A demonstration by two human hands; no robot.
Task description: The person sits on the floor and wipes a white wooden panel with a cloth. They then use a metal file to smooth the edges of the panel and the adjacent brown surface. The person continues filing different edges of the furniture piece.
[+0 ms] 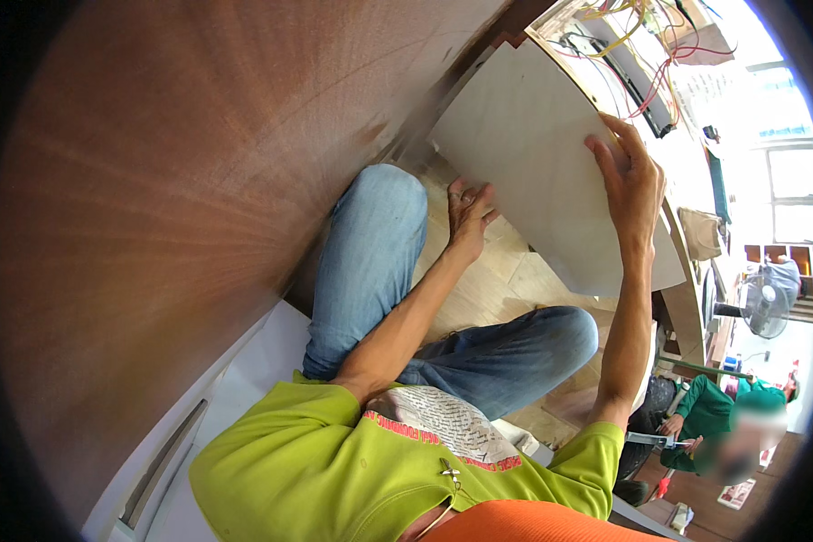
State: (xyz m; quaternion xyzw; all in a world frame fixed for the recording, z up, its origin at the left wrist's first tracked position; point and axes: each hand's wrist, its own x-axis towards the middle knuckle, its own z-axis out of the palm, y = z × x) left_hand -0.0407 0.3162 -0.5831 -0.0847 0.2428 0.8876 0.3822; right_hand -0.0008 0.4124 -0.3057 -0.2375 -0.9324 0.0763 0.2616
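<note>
A pale, curved-edged panel (542, 172) is held at an angle in front of me, below an opening with red and yellow wires (655, 72). My right hand (632, 181) grips its upper right edge, thumb on the face and fingers over the rim. My left hand (468, 212) is at its lower left edge, fingers curled against it. My jeans-clad knees (375, 217) are bent beneath my arms.
A brown wooden wall (154, 208) rises close on my left, beside a white surface (248, 379). Below is a tiled floor (479, 280). At right are a standing fan (763, 307), windows, and a person in green (705, 406) holding a metal object.
</note>
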